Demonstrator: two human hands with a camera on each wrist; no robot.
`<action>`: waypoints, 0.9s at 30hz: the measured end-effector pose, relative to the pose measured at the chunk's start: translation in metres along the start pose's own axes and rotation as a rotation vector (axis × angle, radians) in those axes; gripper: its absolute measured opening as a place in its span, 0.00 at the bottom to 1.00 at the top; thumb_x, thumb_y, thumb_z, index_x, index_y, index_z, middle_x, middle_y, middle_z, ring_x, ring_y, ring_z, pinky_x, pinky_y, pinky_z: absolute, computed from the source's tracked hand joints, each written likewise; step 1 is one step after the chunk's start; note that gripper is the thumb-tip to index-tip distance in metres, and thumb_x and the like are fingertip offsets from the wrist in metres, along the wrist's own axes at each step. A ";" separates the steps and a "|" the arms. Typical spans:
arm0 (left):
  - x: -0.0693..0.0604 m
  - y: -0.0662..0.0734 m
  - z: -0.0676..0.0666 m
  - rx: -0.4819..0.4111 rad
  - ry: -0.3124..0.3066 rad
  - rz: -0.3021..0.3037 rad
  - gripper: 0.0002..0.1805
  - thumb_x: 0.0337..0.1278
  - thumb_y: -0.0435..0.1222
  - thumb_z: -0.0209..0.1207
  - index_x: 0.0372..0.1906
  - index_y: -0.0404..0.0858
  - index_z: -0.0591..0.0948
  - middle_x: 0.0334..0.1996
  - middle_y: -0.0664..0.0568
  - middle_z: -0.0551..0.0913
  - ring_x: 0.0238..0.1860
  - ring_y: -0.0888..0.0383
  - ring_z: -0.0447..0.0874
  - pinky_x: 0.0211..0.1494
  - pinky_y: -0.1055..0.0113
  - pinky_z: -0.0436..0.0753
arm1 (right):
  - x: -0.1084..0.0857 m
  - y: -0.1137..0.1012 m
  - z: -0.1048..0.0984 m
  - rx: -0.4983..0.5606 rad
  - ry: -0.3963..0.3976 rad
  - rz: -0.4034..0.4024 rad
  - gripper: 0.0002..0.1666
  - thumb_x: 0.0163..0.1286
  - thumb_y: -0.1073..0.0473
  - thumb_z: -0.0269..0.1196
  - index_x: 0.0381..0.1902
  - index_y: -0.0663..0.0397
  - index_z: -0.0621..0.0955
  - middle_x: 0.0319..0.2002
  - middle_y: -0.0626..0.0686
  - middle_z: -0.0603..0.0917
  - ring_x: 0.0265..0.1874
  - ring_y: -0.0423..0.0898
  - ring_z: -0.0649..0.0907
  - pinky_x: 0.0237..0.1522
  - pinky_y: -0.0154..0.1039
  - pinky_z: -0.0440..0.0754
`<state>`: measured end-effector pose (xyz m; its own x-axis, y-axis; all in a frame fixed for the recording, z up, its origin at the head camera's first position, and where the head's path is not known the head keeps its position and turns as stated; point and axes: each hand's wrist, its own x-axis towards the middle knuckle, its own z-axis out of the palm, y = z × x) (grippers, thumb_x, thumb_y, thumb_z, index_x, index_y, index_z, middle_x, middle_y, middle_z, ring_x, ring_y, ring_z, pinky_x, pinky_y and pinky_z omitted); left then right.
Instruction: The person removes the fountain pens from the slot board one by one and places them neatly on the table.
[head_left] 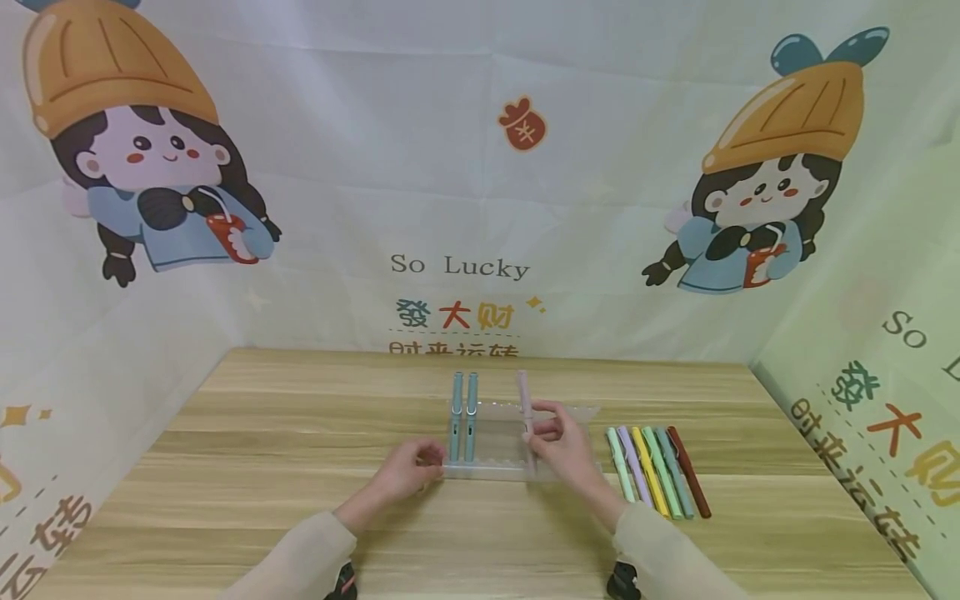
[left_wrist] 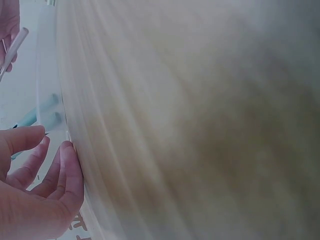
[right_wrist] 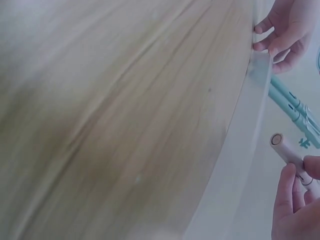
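A clear plastic pen rack (head_left: 487,472) sits on the table, with two blue-green pens (head_left: 456,433) side by side at its left end. My left hand (head_left: 408,468) holds the rack's left front corner between thumb and fingers. Over the right part of the rack, my right hand (head_left: 564,446) pinches a pale pink pen (head_left: 523,390) between thumb and fingers. In the right wrist view, the round end of the pink pen (right_wrist: 284,147) points toward the rack's front lip (right_wrist: 240,135) and stands apart from it.
Right of the rack lies a slanted row of several pens in pale green, purple, yellow pen (head_left: 649,471), green, blue-green and dark red pen (head_left: 688,471). The wooden table (head_left: 285,417) ends at a printed cloth backdrop (head_left: 360,167) behind and at both sides.
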<state>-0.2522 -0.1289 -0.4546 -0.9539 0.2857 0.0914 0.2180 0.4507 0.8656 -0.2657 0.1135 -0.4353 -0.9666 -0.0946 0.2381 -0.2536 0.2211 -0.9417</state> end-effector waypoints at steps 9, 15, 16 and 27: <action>-0.001 0.002 0.000 -0.005 0.004 -0.012 0.07 0.48 0.23 0.55 0.36 0.28 0.75 0.30 0.47 0.76 0.29 0.56 0.73 0.24 0.65 0.75 | -0.007 -0.005 -0.021 -0.040 -0.031 0.031 0.24 0.52 0.74 0.61 0.50 0.63 0.71 0.30 0.58 0.80 0.29 0.51 0.79 0.29 0.40 0.79; -0.001 0.001 0.000 0.009 0.007 -0.007 0.08 0.48 0.23 0.55 0.36 0.28 0.75 0.30 0.47 0.76 0.30 0.55 0.74 0.25 0.65 0.75 | -0.012 -0.002 -0.033 -0.079 -0.062 0.058 0.23 0.54 0.74 0.60 0.49 0.61 0.71 0.32 0.59 0.79 0.29 0.49 0.79 0.29 0.39 0.79; -0.001 0.001 0.000 0.008 0.006 -0.008 0.07 0.48 0.23 0.55 0.36 0.28 0.75 0.30 0.47 0.76 0.30 0.55 0.74 0.25 0.65 0.75 | -0.012 -0.001 -0.035 -0.085 -0.063 0.062 0.23 0.54 0.74 0.60 0.49 0.60 0.72 0.32 0.59 0.79 0.29 0.49 0.79 0.29 0.39 0.79; -0.002 0.003 0.000 0.000 0.005 -0.014 0.07 0.48 0.23 0.55 0.36 0.28 0.75 0.30 0.47 0.76 0.29 0.56 0.73 0.25 0.65 0.75 | -0.019 0.000 -0.065 -0.140 -0.062 0.098 0.25 0.54 0.74 0.59 0.51 0.62 0.70 0.34 0.61 0.79 0.30 0.49 0.79 0.30 0.38 0.79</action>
<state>-0.2498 -0.1283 -0.4525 -0.9581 0.2747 0.0817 0.2043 0.4546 0.8669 -0.2497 0.1786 -0.4239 -0.9838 -0.1252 0.1280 -0.1656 0.3647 -0.9163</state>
